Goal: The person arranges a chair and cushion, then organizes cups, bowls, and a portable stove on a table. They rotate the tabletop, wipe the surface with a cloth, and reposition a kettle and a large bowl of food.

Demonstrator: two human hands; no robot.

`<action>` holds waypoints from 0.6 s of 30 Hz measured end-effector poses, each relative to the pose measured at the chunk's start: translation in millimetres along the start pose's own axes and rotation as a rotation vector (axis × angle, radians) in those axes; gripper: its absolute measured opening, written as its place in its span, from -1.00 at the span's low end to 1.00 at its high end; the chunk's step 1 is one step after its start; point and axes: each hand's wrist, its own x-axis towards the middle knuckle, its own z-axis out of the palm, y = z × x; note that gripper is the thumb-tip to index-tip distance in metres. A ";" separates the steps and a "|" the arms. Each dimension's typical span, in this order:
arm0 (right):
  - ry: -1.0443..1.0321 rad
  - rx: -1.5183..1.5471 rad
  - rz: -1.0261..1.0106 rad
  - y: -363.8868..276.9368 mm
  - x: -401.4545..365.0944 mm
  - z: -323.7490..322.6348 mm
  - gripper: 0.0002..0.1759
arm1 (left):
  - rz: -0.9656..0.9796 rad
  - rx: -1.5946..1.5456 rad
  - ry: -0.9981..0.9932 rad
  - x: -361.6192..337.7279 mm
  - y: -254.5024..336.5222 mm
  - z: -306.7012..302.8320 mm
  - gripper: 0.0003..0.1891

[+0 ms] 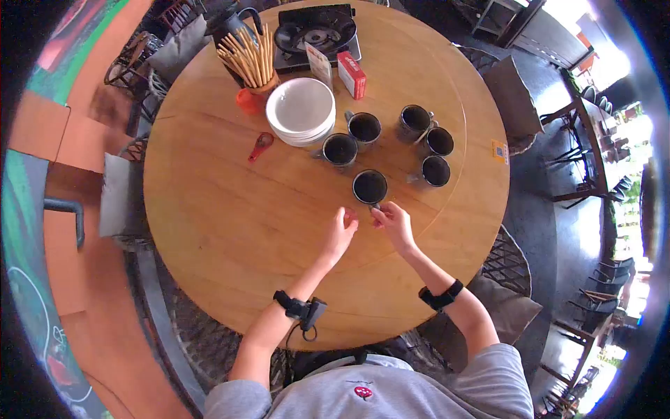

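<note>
Near the middle of the round table, a dark mug point(370, 187) stands upright with its handle towards me. My right hand point(395, 225) pinches that handle between thumb and fingers. Just left of it, my left hand point(340, 234) hovers over the wood, fingers loosely curled and apart, holding nothing. Two similar mugs, a front one point(340, 149) and a back one point(363, 128), stand beyond the held mug. Further right is a group of three: a back mug point(414, 120), a middle mug point(439, 142) and a front mug point(435, 172).
A stack of white bowls point(301, 108), a red-handled spoon point(261, 146) and a holder of chopsticks point(250, 59) occupy the table's point(230, 230) left side. Behind them are a portable gas stove point(315, 35), a red box point(352, 75) and a kettle point(227, 26). Chairs surround the table.
</note>
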 end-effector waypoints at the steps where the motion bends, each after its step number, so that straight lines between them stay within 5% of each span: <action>1: 0.001 0.000 -0.008 -0.3 0.9 8.1 -0.81 | -0.020 -0.032 0.010 -1.6 2.5 -1.4 -0.82; 18: 0.080 0.047 -0.065 -5.0 10.9 41.6 -0.79 | -0.068 -0.063 0.077 20.8 2.2 -28.0 -0.88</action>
